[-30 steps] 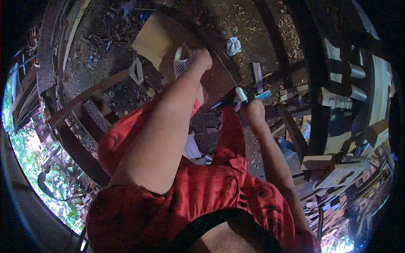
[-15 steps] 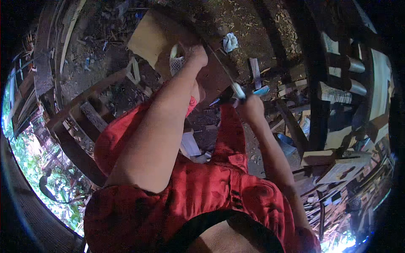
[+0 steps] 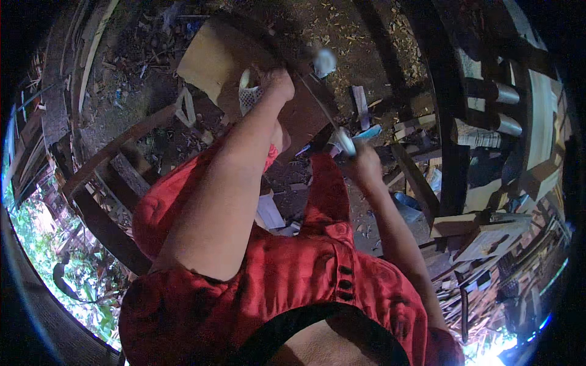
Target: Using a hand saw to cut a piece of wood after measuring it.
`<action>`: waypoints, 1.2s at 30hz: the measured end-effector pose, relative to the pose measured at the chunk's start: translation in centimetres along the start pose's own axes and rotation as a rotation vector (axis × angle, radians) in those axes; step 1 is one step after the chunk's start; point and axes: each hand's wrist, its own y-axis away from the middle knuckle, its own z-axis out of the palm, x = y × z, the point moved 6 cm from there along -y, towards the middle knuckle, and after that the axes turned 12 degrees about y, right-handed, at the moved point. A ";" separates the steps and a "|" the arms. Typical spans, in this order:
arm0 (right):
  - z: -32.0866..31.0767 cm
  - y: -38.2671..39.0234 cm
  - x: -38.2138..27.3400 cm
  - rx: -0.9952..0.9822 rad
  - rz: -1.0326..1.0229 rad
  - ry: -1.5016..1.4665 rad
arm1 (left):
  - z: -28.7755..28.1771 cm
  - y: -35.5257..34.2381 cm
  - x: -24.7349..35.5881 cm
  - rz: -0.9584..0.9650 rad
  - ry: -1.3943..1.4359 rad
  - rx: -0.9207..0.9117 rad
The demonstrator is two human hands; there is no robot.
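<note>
My left hand [image 3: 278,82] presses down on the edge of a pale wooden board [image 3: 210,55] that lies tilted over the dirt floor. A white mesh object [image 3: 247,97] sits just left of that hand. My right hand [image 3: 364,166] is closed around the pale handle of a thin-bladed saw [image 3: 323,113]. Its narrow blade runs up and left to the board's darker part [image 3: 305,119], close to my left hand, and looks blurred. My red clothing [image 3: 287,268] fills the lower middle of the view.
Wood scraps and offcuts [image 3: 360,104] litter the dirt floor. A crumpled white thing [image 3: 323,61] lies beyond the board. Dark timber posts [image 3: 448,122] and stacked wood pieces [image 3: 482,232] stand at the right. Slanted planks [image 3: 104,158] lie at the left, with greenery [image 3: 43,244] past them.
My right hand has shifted slightly down and back with the saw, whose blade now shows as a blurred line. My left hand stays on the board.
</note>
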 end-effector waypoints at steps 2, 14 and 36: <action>3.0 -3.0 -1.7 -0.101 -0.210 0.176 | -0.3 0.6 0.3 0.024 -0.086 0.041; 3.1 -3.8 -1.3 0.096 -0.248 -0.004 | -1.5 1.2 1.2 0.038 -0.189 -0.013; 3.7 -3.8 -0.9 0.038 -0.107 -0.037 | -1.3 1.4 1.3 0.068 -0.290 0.000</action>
